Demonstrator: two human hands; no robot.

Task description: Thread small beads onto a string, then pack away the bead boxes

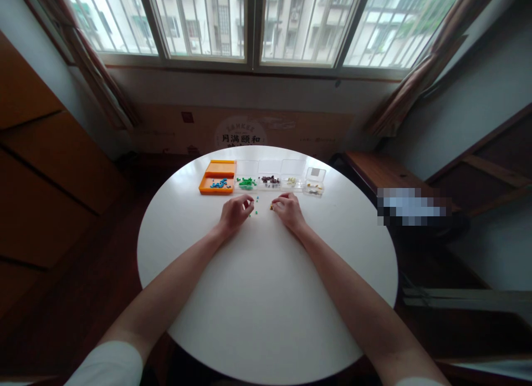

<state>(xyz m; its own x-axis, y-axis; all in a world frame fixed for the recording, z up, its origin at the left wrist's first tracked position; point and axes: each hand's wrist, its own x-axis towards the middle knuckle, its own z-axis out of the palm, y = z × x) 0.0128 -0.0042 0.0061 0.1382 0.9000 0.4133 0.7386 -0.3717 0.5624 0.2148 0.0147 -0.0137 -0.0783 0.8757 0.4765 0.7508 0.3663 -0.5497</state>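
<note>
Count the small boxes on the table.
5, in one row: an orange box at the left, then four clear boxes, holding green, dark, pale and yellow bits.

Table: directly before you.
Boxes: in a row on its far side, beyond your hands.
Loose pieces: on the table, between your left hand and right hand.

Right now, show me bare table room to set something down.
Bare: table between the forearms, and the sides beyond left hand and right hand. Crowded: far edge, with orange box and clear boxes; loose pieces between the hands.
</note>
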